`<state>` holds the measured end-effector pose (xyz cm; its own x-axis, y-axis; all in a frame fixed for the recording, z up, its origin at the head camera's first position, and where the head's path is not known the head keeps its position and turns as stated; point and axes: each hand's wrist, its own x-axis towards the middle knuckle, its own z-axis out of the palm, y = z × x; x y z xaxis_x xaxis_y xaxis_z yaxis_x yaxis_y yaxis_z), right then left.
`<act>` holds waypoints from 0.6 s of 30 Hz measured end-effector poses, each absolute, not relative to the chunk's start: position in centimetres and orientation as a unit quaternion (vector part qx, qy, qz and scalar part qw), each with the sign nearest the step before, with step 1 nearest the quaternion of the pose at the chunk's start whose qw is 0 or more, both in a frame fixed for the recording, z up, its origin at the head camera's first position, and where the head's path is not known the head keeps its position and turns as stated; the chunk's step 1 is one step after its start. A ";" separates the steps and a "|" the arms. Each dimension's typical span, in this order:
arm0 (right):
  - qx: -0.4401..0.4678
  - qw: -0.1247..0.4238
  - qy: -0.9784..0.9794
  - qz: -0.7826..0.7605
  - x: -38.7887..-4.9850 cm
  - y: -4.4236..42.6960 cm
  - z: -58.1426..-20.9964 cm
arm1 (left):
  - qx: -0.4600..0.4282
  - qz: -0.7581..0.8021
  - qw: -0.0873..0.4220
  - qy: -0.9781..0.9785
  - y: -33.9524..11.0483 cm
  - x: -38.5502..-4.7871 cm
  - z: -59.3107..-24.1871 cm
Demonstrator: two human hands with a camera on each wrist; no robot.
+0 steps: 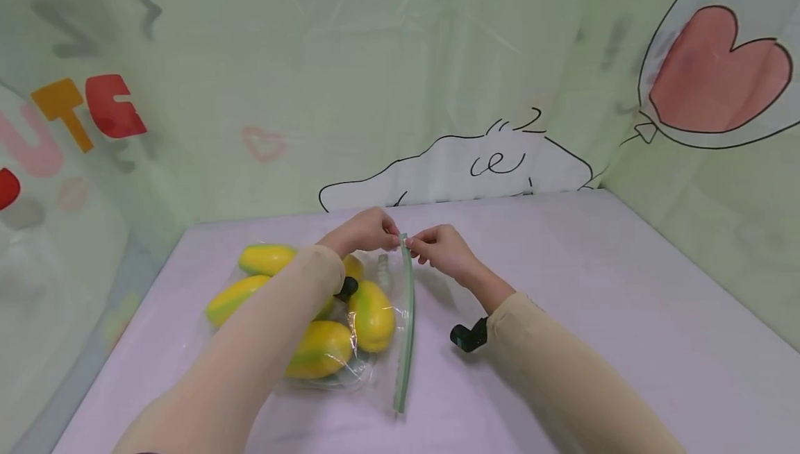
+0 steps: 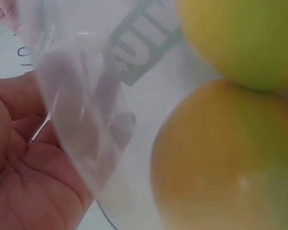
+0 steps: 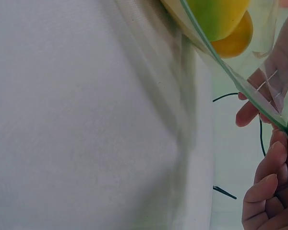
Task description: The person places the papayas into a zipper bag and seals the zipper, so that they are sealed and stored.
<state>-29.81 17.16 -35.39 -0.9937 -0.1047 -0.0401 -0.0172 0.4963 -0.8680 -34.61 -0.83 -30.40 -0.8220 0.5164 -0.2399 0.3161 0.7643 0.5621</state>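
A clear zip bag (image 1: 387,383) with a green zip strip (image 1: 407,329) lies on the table. Inside it are several smooth yellow-and-green fruits (image 1: 373,315), elongated like papayas or mangoes. At the strip's far end, my left hand (image 1: 369,230) pinches the bag from the left. My right hand (image 1: 442,249) pinches the same end from the right, thumb and fingers together. In the right wrist view, the strip's two green edges (image 3: 216,55) spread apart and meet at the right fingertips. Some left fingers show through the clear film (image 2: 93,158) in the left wrist view.
The bag lies on a pale lilac table (image 1: 562,315). Pale green sheeting (image 1: 375,58) with drawings and letters hangs behind and beside the table. A black wrist camera (image 1: 469,336) hangs under the right sleeve, and another (image 1: 346,289) sits at the left wrist, over the bag.
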 end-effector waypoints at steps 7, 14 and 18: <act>-0.036 0.040 0.861 -0.506 -29.9 17.0 -35.3 | 0.196 0.294 0.217 0.910 -1.0 -34.8 -30.5; -0.029 0.037 0.863 -0.503 -29.8 16.9 -35.2 | 0.187 0.317 0.235 0.900 -1.2 -34.5 -30.4; -0.034 0.034 0.864 -0.501 -29.9 16.9 -35.4 | 0.181 0.331 0.242 0.894 -1.5 -34.5 -30.4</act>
<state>-29.92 16.89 -35.37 -0.9954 -0.0930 -0.0250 -0.0245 0.4957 -0.8681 -34.45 -1.54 -30.43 -0.8178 0.4836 -0.3120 0.1636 0.7151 0.6796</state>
